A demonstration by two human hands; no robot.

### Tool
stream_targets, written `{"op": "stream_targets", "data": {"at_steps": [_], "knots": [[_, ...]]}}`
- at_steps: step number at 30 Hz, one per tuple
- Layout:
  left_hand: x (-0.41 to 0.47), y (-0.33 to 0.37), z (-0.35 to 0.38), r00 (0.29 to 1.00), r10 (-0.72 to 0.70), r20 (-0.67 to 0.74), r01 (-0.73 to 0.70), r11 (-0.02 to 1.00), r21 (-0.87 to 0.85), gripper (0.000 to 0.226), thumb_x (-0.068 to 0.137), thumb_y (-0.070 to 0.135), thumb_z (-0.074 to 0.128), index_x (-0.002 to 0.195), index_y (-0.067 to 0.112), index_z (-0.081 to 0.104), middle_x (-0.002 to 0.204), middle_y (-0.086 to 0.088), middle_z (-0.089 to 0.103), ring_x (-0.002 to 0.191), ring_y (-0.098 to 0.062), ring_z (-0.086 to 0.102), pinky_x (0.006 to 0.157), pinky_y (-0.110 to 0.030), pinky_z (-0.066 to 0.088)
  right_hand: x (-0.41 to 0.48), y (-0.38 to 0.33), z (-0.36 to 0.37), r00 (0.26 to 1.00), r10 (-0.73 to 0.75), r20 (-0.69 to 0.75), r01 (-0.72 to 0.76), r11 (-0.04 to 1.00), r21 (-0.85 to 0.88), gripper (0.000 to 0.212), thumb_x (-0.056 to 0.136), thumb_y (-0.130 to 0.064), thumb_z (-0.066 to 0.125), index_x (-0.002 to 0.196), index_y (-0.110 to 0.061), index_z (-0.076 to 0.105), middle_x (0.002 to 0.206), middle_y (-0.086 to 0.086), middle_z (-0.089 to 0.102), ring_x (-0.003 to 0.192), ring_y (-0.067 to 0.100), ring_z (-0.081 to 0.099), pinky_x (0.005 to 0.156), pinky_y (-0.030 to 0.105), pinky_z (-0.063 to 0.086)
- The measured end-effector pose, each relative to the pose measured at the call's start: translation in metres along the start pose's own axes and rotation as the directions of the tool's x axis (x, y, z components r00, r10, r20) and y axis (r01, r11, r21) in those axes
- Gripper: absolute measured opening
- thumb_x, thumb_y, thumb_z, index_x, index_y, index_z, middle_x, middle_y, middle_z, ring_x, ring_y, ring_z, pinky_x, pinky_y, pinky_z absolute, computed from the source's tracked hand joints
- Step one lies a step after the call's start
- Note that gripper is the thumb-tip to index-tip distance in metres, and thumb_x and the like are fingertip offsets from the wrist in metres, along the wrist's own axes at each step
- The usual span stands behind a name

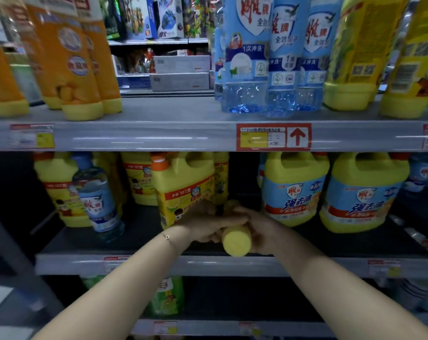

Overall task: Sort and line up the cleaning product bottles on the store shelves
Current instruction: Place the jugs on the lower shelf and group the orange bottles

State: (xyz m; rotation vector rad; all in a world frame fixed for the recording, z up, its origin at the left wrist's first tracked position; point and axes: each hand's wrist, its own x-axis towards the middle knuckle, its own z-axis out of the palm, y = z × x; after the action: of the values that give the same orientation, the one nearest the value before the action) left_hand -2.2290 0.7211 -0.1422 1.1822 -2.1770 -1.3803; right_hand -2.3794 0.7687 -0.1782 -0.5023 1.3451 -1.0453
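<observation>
Shelf sorting partly done

Both hands are on a yellow bottle [236,242] lying on its side at the front of the middle shelf [68,265], base outward. The left hand [203,223] curls over one side and the right hand [258,229] wraps the other. It needs standing up. A blue bottle [97,202] leans, misplaced, among the yellow jugs [181,190]. The top shelf [159,136] looks grouped by colour.

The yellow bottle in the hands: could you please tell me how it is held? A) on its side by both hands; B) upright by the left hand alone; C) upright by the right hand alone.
A: the yellow bottle lies on its side, round end toward the camera, with the left hand and the right hand both curled round it above the middle shelf.
</observation>
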Motion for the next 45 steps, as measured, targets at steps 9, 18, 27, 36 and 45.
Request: {"op": "stream_targets", "data": {"at_steps": [9,18,27,36,45], "knots": [[-0.028,-0.029,-0.031,0.972,-0.156,0.177,0.14,0.985,0.098,0.063,0.074,0.044,0.078,0.125,0.02,0.049,0.109,-0.004,0.068,0.098,-0.013,0.067,0.082,-0.025,0.056,-0.028,0.011,-0.008,0.972,-0.193,0.133,0.232,0.883,-0.409,0.078,0.044,-0.006,0.084,0.116,-0.02,0.058,0.102,0.008,0.072,0.098,0.025,0.068,0.09,0.047,0.053],[-0.082,-0.02,-0.069,0.924,0.198,0.327,-0.193,0.98,-0.048,0.062,0.067,0.005,0.082,0.124,0.018,0.059,0.123,-0.004,0.066,0.117,-0.023,0.06,0.104,-0.046,0.044,-0.093,-0.003,0.065,0.691,-0.471,0.548,0.714,0.563,-0.417,0.064,0.06,0.011,0.081,0.117,-0.011,0.06,0.108,0.006,0.071,0.104,0.023,0.066,0.092,0.044,0.053],[-0.159,0.027,-0.149,0.872,0.455,-0.182,-0.489,0.832,-0.262,0.1,0.043,0.042,0.094,0.129,0.016,0.05,0.12,-0.013,0.066,0.106,-0.029,0.065,0.084,-0.039,0.054,-0.159,-0.086,0.17,0.375,-0.822,0.429,0.916,0.4,-0.034,0.04,0.056,0.001,0.082,0.09,-0.016,0.07,0.089,0.006,0.075,0.084,0.021,0.071,0.074,0.036,0.059],[-0.178,0.073,-0.219,0.511,0.506,-0.695,-0.645,0.76,0.079,0.075,0.055,0.03,0.09,0.121,0.013,0.061,0.109,-0.007,0.07,0.099,-0.024,0.069,0.077,-0.033,0.058,-0.163,-0.162,0.261,0.267,-0.882,0.388,0.959,0.203,-0.198,0.04,0.064,-0.016,0.087,0.1,-0.014,0.068,0.092,0.0,0.073,0.084,0.015,0.07,0.077,0.035,0.059],[-0.147,0.076,-0.265,0.374,0.395,-0.839,-0.507,0.845,0.171,0.052,0.07,0.036,0.082,0.115,0.021,0.063,0.109,0.0,0.067,0.101,-0.02,0.064,0.081,-0.042,0.058,-0.149,-0.184,0.316,0.211,-0.938,0.275,0.909,0.085,-0.408,0.063,0.073,-0.032,0.081,0.123,-0.014,0.047,0.101,-0.004,0.059,0.091,0.014,0.061,0.068,0.023,0.055]]}}
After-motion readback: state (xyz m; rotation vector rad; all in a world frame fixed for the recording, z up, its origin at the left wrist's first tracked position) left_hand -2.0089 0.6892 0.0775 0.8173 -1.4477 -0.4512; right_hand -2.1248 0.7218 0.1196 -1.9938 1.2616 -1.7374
